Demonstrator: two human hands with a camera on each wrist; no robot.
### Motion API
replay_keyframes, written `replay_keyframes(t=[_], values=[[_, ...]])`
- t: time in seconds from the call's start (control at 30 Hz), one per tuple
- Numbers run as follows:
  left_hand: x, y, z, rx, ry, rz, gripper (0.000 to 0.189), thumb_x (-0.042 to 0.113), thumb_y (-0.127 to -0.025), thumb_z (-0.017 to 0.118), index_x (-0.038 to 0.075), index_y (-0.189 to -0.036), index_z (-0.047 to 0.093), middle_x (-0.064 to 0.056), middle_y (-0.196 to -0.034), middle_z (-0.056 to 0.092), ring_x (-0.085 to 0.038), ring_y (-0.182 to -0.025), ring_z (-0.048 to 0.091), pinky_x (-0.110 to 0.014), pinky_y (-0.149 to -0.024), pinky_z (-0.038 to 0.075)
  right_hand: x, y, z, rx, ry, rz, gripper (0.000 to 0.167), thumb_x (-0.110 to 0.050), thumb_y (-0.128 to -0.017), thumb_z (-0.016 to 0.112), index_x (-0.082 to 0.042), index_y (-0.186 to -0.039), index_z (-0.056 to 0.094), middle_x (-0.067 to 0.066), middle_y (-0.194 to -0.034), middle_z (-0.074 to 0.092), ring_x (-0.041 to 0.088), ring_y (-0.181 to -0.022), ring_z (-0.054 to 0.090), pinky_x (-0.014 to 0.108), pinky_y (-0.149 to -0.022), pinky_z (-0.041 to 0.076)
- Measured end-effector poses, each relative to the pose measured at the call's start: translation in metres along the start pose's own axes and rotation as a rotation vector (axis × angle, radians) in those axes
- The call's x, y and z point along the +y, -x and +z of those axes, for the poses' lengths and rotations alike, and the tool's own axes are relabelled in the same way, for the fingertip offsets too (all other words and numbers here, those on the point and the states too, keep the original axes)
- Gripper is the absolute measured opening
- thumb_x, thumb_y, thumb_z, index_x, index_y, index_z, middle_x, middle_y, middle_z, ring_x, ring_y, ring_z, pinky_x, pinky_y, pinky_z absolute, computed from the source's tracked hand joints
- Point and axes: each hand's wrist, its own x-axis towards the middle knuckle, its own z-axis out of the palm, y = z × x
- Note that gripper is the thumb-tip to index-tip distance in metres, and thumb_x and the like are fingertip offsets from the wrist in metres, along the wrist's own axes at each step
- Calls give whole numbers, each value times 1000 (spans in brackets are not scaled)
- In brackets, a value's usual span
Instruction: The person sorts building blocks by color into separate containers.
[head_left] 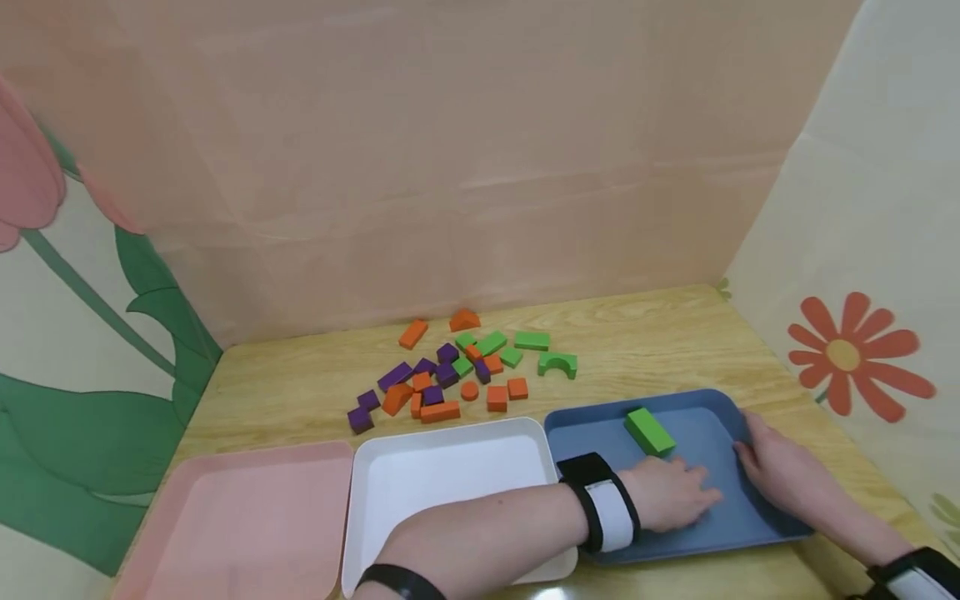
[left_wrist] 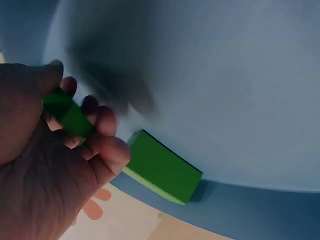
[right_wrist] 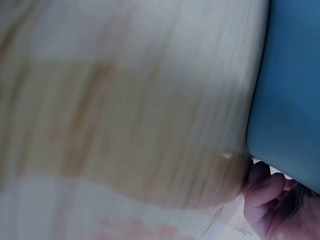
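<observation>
Over the blue tray (head_left: 600,435), my left hand (head_left: 667,495) reaches in from the left, palm down. The left wrist view shows its thumb and curled fingers around a small green block (left_wrist: 68,115), which the hand hides in the head view. Another green block (head_left: 649,432), longer and rectangular, lies in the tray just beyond the left hand. At the tray's right side, my right hand (head_left: 786,468) grips the rim, thumb on the inner side. Its fingers (right_wrist: 265,192) are curled at the outside of the tray's corner in the right wrist view.
A white tray (head_left: 450,462) stands left of the blue one, under my left forearm, and a pink tray (head_left: 247,517) is farther left. Behind them lie several orange blocks (head_left: 440,412), purple blocks (head_left: 360,419) and green blocks (head_left: 532,340). Printed sheets wall in the wooden table (head_left: 645,350).
</observation>
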Motion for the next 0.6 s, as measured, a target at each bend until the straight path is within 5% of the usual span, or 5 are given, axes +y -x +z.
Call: replay_keyframes(t=[0.23,0.37,0.47,0.6], values=[[-10,-7,-5,65,0,-22,65,73,-104,31,44,-163,29,17,-164,39,-3,-142,46,-18,-105,51,0,-1,0,-11,2,-2,57,-2,-98,59,29,-139,33,40,-93,63,35,-71,66,48,-58,57],[-24,-3,-8,54,46,-92,76,78,-101,23,48,-167,1,12,-180,4,-15,-167,14,-29,-125,40,1,-1,0,-19,4,-4,58,-1,-98,58,30,-139,32,43,-98,63,41,-77,68,50,-62,58],[-37,3,-5,57,78,-163,80,81,-99,21,49,-164,-13,12,-178,-18,-18,-168,-14,-37,-134,27,0,-1,1,-18,11,2,58,-1,-98,59,30,-139,33,37,-90,63,34,-70,66,45,-58,58],[-58,11,-2,74,125,-243,82,83,-98,21,49,-162,-18,12,-176,-25,-20,-166,-23,-43,-137,19,-1,-1,1,-9,6,9,57,-1,-99,60,29,-139,33,28,-82,63,24,-64,62,38,-53,55]])
